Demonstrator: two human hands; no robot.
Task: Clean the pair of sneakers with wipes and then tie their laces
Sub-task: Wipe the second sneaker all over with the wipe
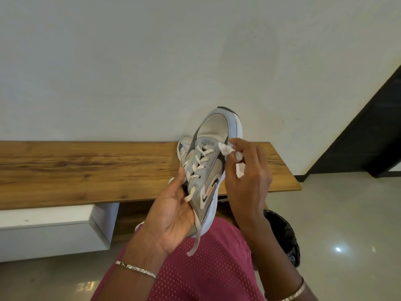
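Above the far end of a wooden bench (86, 168) set against a white wall, a grey sneaker (213, 131) is held up in the air with its toe pointing away from the person and tilted upward. It has a pale mesh toe panel, light grey overlays with dark trim, black curved marks with a peach accent on the side, and a thick white sole. Its off-white flat laces (200, 158) are threaded through the eyelets but untied, and one loose end hangs down past the palm over a pink mesh garment. The left hand (173, 213) grips the heel end, thumb lying along the lacing. The right hand (247, 181) pinches a crumpled white wipe (225, 148) against the shoe's side near the forefoot. The second sneaker (184, 144) shows just behind the first, mostly hidden. A black-lined bin (284, 235) stands on the floor by the bench.
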